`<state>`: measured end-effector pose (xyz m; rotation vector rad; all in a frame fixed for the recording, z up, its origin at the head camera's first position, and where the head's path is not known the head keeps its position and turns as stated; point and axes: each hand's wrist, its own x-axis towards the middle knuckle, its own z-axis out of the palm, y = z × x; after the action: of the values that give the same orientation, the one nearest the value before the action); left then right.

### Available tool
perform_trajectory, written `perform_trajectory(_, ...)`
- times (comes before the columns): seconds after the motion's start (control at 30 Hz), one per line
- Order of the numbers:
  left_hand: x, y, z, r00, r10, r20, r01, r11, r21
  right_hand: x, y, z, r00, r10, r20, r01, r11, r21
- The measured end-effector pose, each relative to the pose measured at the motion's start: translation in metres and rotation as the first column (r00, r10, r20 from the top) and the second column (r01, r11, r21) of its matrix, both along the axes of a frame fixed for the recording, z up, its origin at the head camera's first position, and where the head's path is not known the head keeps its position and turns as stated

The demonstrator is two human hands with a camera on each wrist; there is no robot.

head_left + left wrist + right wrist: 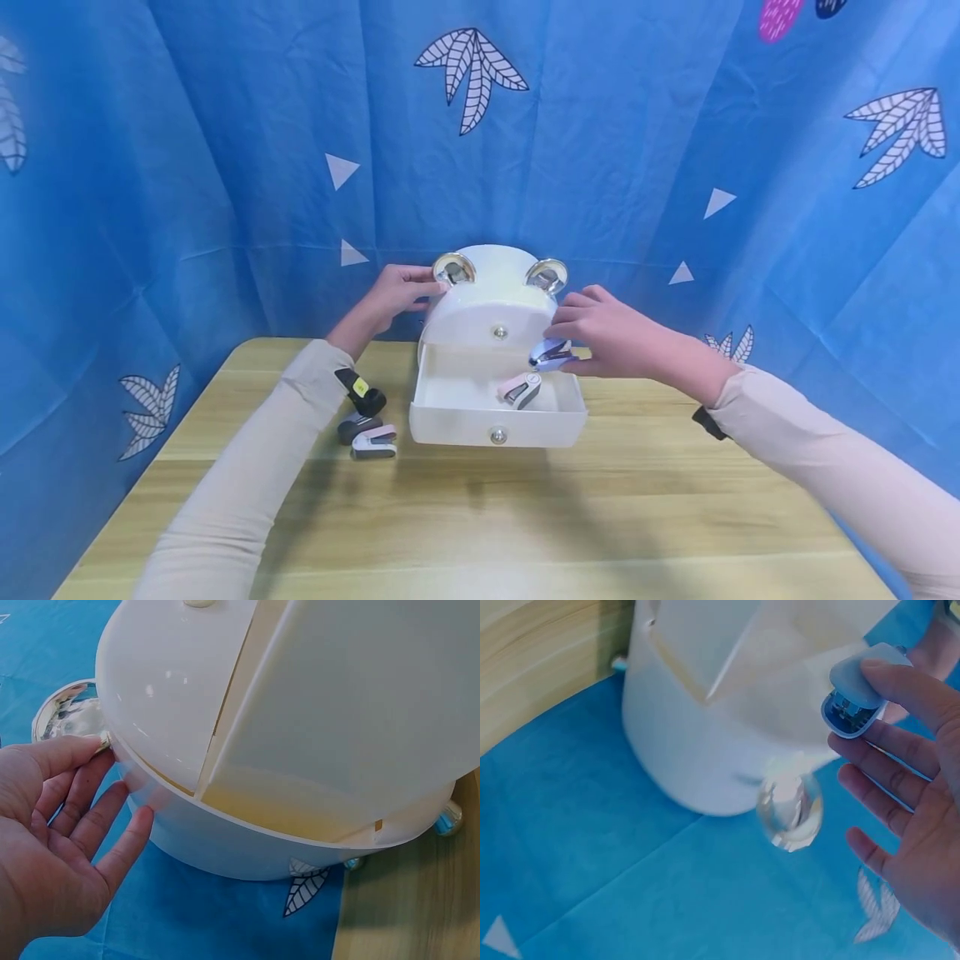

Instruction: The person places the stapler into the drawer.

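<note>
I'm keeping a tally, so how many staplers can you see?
4: a blue stapler in the right hand, a pink-and-gray stapler in the open drawer, and a white-and-pink stapler and partly hidden dark stapler on the table. Others may be hidden.

Pinches a small light-blue stapler [552, 356] in the right hand [609, 335] above the pulled-out lower drawer [452, 427] of an upright, glossy white, dome-topped cabinet [497, 275], with a pink-and-grey stapler [520, 389] lying in that drawer's right half; grips the cabinet's shiny, gold-rimmed left ear [453, 267] in the left hand [397, 295].
</note>
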<state>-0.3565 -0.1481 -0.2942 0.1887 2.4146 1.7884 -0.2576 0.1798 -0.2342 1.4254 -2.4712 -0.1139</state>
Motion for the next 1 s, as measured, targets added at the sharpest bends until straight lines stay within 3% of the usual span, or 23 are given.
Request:
perform_trajectory(0.43,-0.005,0.000,0.001,0.999,-0.041,0.027,0.040,0.999,0.035,-0.006,-0.061,-0.015,0.997,0.066,-0.027,-0.062,0.987,0.150)
perform_trajectory(0.67,-0.006,0.001,0.000,0.999,-0.034,0.023,0.033,0.999,0.032,-0.014,-0.082,-0.025,0.992,0.087,-0.092,-0.063,0.969,0.240)
perform_trajectory(0.9,-0.005,0.001,0.000,0.999,-0.030,0.020,0.028,0.998,0.057,-0.022,-0.095,-0.041,0.953,0.178,-0.244,-0.075,0.922,0.379)
perform_trajectory(1.0,-0.004,0.001,0.000,0.999,-0.030,0.020,0.029,0.998,0.052,-0.024,-0.099,-0.047,0.945,0.196,-0.262,-0.075,0.908,0.412)
